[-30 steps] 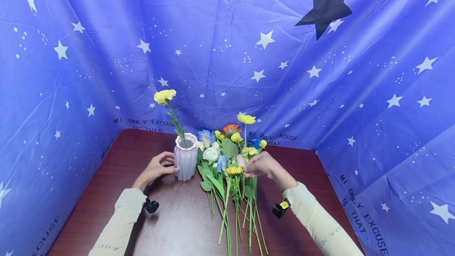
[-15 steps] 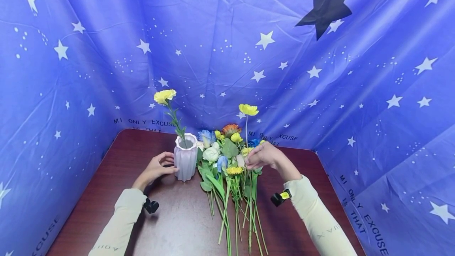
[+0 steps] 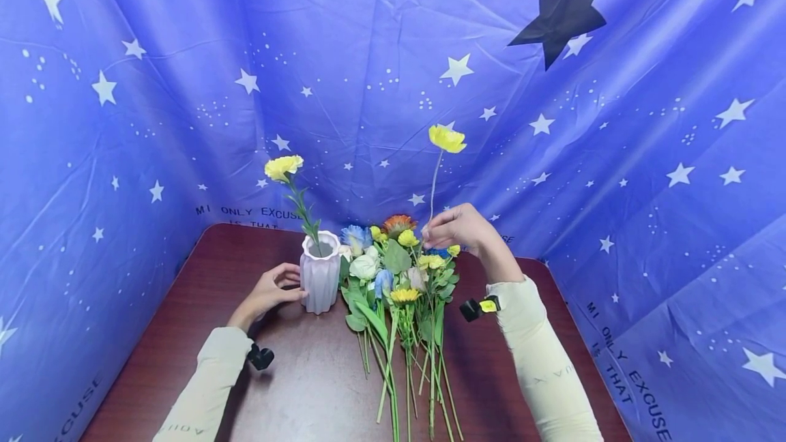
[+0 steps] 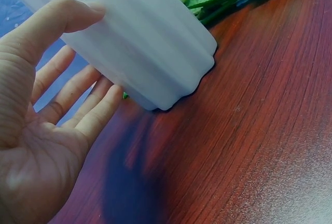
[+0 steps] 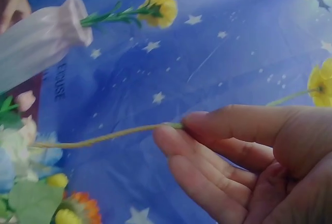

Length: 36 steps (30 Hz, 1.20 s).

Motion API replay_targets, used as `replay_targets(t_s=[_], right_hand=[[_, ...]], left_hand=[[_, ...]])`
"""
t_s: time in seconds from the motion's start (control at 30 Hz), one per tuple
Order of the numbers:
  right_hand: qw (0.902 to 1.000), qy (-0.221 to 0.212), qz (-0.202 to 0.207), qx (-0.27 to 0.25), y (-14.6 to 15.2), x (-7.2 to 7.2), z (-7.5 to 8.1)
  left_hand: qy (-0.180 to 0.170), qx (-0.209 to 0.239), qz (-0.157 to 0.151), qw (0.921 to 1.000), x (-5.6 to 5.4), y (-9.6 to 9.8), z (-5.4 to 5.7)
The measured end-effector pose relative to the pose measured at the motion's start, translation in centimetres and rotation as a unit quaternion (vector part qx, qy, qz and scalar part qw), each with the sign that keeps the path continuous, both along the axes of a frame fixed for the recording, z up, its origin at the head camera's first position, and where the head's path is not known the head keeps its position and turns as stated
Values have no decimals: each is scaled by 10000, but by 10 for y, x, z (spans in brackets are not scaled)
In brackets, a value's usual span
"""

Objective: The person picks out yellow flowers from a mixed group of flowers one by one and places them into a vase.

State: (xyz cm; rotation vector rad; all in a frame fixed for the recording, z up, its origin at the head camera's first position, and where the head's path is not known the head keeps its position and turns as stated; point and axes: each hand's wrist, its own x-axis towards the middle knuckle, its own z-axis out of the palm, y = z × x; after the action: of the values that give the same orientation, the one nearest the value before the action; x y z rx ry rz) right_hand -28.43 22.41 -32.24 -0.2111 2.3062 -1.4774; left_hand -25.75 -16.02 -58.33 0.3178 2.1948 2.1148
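A pale lilac fluted vase (image 3: 321, 278) stands upright on the table, a yellow carnation (image 3: 284, 168) leaning out of it to the left. My left hand (image 3: 270, 295) holds the vase low on its left side; in the left wrist view the thumb (image 4: 78, 15) lies on the vase wall (image 4: 150, 42) and the fingers reach behind it. Above the flower pile my right hand (image 3: 460, 229) pinches the thin stem of a single yellow flower (image 3: 447, 138), bloom up. The right wrist view has the stem (image 5: 104, 137) between thumb and fingertips, its lower end hidden among other blooms.
Right of the vase lies a pile of artificial flowers, with white roses (image 3: 365, 264), an orange bloom (image 3: 399, 224), blue blooms (image 3: 383, 283) and a yellow daisy (image 3: 404, 295). Their stems (image 3: 408, 387) point toward the table's near side. A blue star-printed cloth (image 3: 368, 87) encloses the dark red table (image 3: 295, 374).
My right hand has risen out of the flower pile, lifting the single yellow flower upward and slightly right. The left hand and vase have stayed in place.
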Motion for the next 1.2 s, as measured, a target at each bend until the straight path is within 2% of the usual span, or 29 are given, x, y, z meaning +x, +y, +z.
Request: replay_targets(t_s=[0.17, 0.37, 0.7, 0.93, 1.1, 1.2], right_hand=[[9987, 352, -187, -301, -16, -3, 12], [9953, 622, -220, -712, -32, -3, 17], [9899, 933, -202, -1045, -52, -5, 18], [9880, 1080, -89, -1097, -70, -3, 18], [9872, 1115, 10, -1137, -86, -4, 16], [9861, 1115, 58, -1233, -97, -3, 13]], left_hand=[[-28, -24, 16, 10000, 1, 0, 1], [-37, -92, 9, 10000, 3, 0, -1], [23, -75, 8, 10000, 4, 1, 0], [16, -62, 25, 10000, 4, 1, -4], [4, -67, 112, 9999, 2, 2, -4], [43, -39, 62, 10000, 2, 1, -4]])
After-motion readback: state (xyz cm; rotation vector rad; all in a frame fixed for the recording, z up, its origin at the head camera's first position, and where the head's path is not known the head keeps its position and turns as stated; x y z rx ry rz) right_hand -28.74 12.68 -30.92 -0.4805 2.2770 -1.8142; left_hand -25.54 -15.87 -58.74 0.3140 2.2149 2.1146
